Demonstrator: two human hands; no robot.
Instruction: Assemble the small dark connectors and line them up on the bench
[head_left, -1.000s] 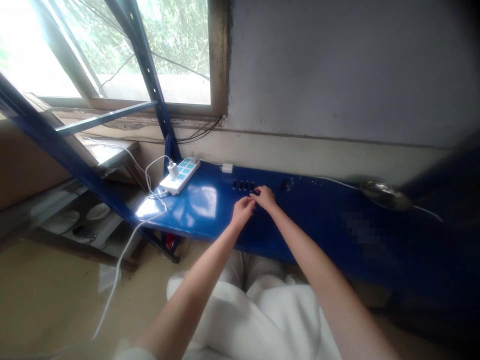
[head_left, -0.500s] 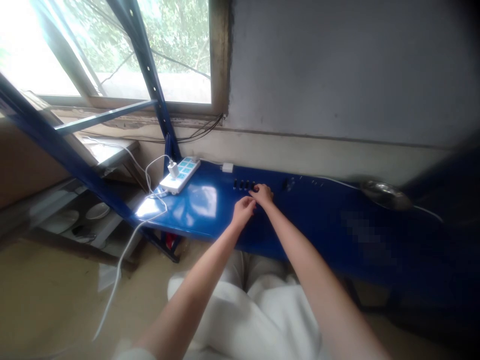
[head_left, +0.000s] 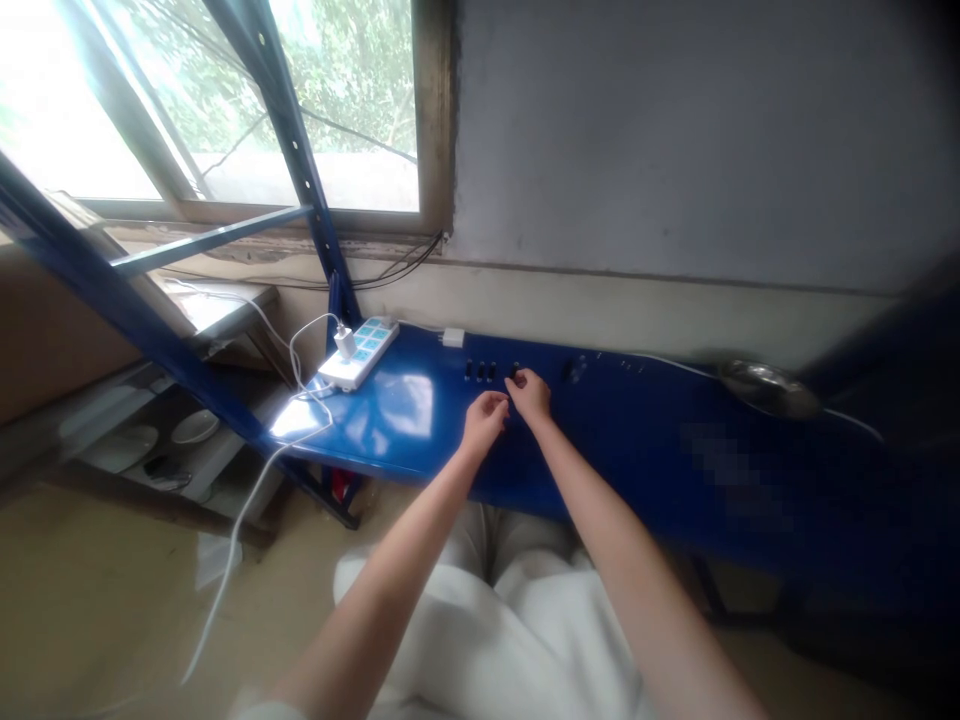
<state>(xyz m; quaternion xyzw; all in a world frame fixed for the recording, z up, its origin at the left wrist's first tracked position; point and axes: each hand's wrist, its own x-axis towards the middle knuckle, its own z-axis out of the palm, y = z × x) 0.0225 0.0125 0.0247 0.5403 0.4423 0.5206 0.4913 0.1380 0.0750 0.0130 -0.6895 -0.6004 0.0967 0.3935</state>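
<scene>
Both my arms reach out over a glossy blue shelf board (head_left: pixel 405 410). My left hand (head_left: pixel 484 418) is curled in a loose pinch just above the board; what it holds, if anything, is too small to name. My right hand (head_left: pixel 531 394) is beside it, fingers pinched on a small dark piece (head_left: pixel 514 374) at the right end of a row of small dark upright pieces (head_left: pixel 480 370) near the board's back edge. The two hands almost touch.
A white power strip with blue sockets (head_left: pixel 358 353) and a plugged-in charger lies at the board's left, its white cable (head_left: pixel 247 500) hanging to the floor. A metal bowl (head_left: pixel 769 388) sits far right. Blue rack posts (head_left: pixel 289 140) stand before the window.
My right hand has lifted one dark piece from the row's right end and shifted it slightly right, leaving a gap. My left hand has hardly moved.
</scene>
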